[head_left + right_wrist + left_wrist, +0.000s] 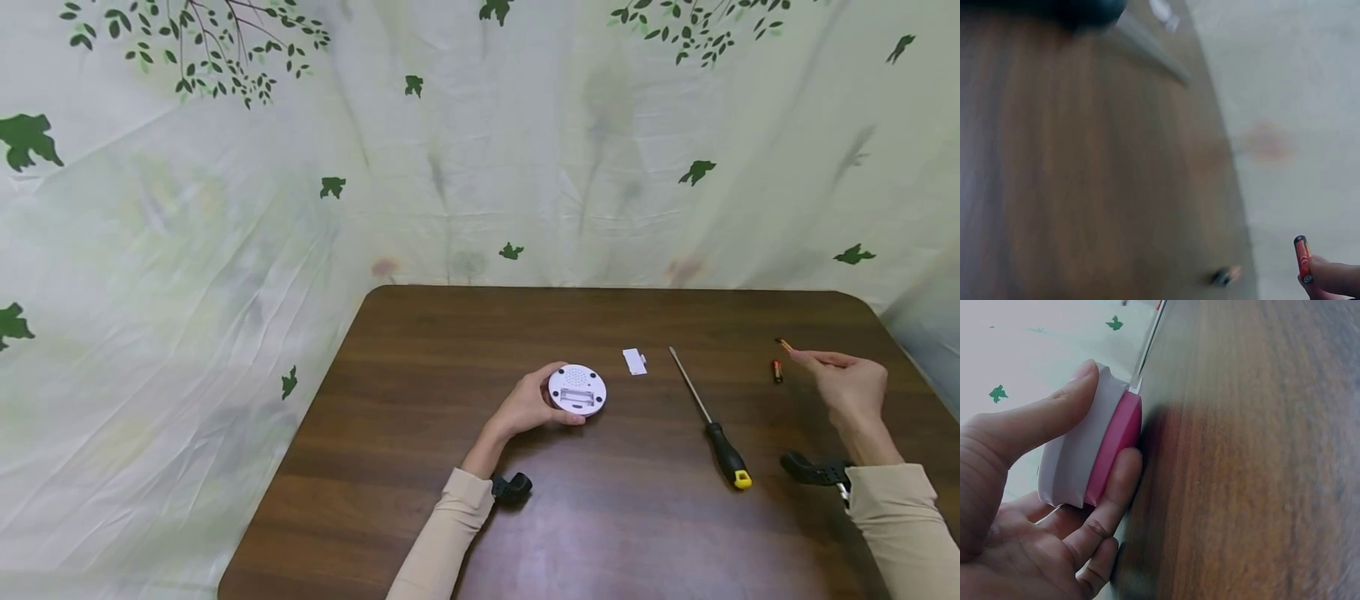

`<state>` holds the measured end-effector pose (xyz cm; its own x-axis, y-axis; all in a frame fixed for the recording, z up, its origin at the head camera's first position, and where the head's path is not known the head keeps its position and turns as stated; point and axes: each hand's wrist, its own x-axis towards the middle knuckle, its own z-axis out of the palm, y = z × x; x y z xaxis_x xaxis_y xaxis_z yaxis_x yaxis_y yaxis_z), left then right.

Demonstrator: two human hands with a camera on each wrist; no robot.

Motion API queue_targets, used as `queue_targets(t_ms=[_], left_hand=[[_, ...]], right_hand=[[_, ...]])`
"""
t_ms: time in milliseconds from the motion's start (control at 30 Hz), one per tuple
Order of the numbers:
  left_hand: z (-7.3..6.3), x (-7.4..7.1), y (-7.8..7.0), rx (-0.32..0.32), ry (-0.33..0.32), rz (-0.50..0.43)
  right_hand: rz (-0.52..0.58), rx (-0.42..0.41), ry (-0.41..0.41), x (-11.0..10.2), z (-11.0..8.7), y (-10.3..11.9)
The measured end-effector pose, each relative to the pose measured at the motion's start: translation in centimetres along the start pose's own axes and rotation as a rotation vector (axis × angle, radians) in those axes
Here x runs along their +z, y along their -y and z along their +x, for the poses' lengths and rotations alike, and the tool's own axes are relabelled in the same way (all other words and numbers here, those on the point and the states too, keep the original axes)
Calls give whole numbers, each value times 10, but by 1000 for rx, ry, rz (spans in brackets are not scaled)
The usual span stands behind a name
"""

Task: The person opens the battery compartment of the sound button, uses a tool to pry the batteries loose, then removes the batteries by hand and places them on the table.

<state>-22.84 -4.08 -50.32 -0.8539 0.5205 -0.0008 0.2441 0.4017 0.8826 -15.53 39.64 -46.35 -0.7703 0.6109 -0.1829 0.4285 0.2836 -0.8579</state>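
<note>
My left hand (528, 404) grips a round white device (592, 382) by its left edge, thumb and fingers around the rim. The face turned up has small holes, dark feet and an uncovered battery compartment (577, 398), with no battery seen inside. In the left wrist view the device (1075, 459) shows a pink layer on the side facing the tabletop. At the right, my right hand (851, 387) pinches a small red and black battery (1303, 257) between thumb and finger, raised above the table. A second battery (777, 371) lies on the table near that hand.
Between the hands lie a small white battery cover (634, 362) and a screwdriver (723, 452) with a black and yellow handle, its shaft pointing away. The brown wooden table (450, 333) ends at the back against a white leaf-patterned cloth (450, 167). Black straps circle both wrists.
</note>
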Motion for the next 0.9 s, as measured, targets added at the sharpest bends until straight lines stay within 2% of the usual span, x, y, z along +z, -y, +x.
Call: queue_targets(t_ms=[100,200,500,767,833,900], left_hand=[[-1,-1,-1,4,4,5],[-1,-1,-1,4,-1,-2],[-3,-2,0,6,13,7],[-3,-4,-1,10,59,-6],[-2,-5,-2,0,72,-2],[-2,-8,-2,-13,113,-27]], right_hand=[[-11,79,-17,-7,7,-11],[-28,112,-21,-7,11,-21],[-117,84,-41,3,17,-37],[-124,89,-58,-4,9,-30],[-94,109,-35,-8,5,-25],[-72,111,23,-10,1,-20]])
